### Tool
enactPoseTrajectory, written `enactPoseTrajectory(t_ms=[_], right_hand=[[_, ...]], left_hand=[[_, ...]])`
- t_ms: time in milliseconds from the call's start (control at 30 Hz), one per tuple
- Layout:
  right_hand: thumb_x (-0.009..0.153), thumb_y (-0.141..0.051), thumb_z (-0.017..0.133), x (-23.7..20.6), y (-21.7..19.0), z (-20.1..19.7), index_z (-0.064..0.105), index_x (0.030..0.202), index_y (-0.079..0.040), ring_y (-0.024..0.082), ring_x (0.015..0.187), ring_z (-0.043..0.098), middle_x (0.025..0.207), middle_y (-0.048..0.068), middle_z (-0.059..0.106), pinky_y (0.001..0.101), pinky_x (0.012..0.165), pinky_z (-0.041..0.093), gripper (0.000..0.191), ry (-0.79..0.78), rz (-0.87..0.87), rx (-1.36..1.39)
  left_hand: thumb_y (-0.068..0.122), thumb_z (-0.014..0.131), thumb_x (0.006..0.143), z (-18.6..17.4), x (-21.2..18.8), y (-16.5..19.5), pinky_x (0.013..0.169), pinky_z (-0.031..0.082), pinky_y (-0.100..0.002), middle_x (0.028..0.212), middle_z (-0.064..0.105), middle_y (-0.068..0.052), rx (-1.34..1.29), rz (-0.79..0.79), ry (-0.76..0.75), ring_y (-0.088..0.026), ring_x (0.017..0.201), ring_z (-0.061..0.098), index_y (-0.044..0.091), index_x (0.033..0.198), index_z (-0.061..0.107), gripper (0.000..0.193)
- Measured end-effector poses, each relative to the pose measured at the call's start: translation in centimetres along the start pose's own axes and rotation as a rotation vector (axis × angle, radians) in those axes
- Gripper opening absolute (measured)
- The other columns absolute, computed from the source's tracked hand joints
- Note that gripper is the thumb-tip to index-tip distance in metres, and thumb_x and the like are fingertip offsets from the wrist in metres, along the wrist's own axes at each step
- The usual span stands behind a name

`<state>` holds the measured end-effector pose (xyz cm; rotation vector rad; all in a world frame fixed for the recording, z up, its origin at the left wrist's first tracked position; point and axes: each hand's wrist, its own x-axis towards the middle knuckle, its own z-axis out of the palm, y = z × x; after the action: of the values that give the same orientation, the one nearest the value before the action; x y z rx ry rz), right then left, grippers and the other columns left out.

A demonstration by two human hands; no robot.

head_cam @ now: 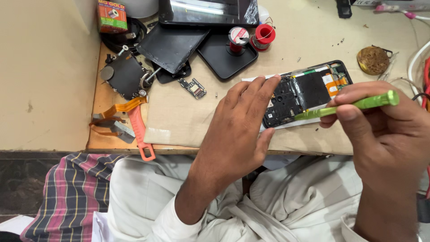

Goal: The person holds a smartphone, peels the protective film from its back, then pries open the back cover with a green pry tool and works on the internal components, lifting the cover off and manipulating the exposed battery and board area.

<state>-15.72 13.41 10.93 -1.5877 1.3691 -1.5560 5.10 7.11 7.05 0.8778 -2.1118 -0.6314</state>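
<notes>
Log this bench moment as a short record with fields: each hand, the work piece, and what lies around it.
left hand: fingers spread, fingertips pressing the end of the opened phone
right hand: grips a green screwdriver, tip at the phone's inner board
work piece: opened phone, back cover off, lying on a white sheet
left of it: small circuit board, orange plastic tool, dark phone panels
behind: red wire spool

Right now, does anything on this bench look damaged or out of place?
Yes. The opened phone lies with its back off and circuitry bare, and a small loose circuit board sits apart among stacked dark panels.
</notes>
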Motion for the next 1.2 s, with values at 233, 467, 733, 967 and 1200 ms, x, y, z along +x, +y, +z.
enactPoseTrajectory(t_ms=[233,467,733,967,1200], right_hand=[[0.109,0.000,0.067,0.3,-0.6,1.3,0.064,0.112,0.007,0.016,0.092,0.071,0.107,0.013,0.067,0.0300,0.084,0.064,0.008,-0.007,0.000,-0.076],[0.098,0.004,0.070,1.2,-2.0,2.3,0.058,0.115,0.006,0.015,0.088,0.070,0.101,0.012,0.068,0.0266,0.081,0.060,0.020,0.029,0.055,-0.268],[0.083,0.000,0.075,5.8,-6.1,2.3,0.068,0.103,0.001,0.018,0.079,0.073,0.096,0.012,0.074,0.0270,0.069,0.055,0.022,-0.540,-0.320,-0.761],[0.090,-0.011,0.076,7.3,-6.2,2.8,0.076,0.111,-0.009,0.016,0.063,0.063,0.081,0.007,0.072,0.0303,0.054,0.052,0.021,-0.532,-0.025,-1.075],[0.086,-0.009,0.077,7.0,-5.4,2.2,0.071,0.115,-0.002,0.016,0.065,0.061,0.086,0.009,0.068,0.0281,0.056,0.051,0.031,-0.540,-0.045,-0.983]], left_hand=[[0.009,0.078,0.080,-0.1,-0.2,-0.4,0.120,0.037,-0.048,0.149,0.048,-0.024,-0.030,0.014,0.021,-0.042,0.141,0.043,-0.003,0.155,0.032,0.089],[0.009,0.078,0.079,-0.3,0.0,-0.5,0.121,0.038,-0.046,0.148,0.049,-0.021,-0.040,0.029,0.028,-0.040,0.140,0.044,-0.004,0.155,0.032,0.089],[0.009,0.077,0.080,-0.3,-0.1,-0.3,0.121,0.038,-0.046,0.148,0.049,-0.022,-0.049,0.025,0.032,-0.040,0.140,0.044,-0.003,0.155,0.033,0.087],[0.010,0.076,0.079,-0.4,0.0,-0.7,0.122,0.037,-0.046,0.147,0.050,-0.023,-0.045,0.029,0.033,-0.041,0.141,0.044,-0.004,0.154,0.033,0.087],[0.011,0.077,0.080,-0.4,-0.2,-1.0,0.122,0.036,-0.046,0.147,0.050,-0.024,-0.040,0.029,0.021,-0.042,0.141,0.043,-0.004,0.153,0.034,0.086]])
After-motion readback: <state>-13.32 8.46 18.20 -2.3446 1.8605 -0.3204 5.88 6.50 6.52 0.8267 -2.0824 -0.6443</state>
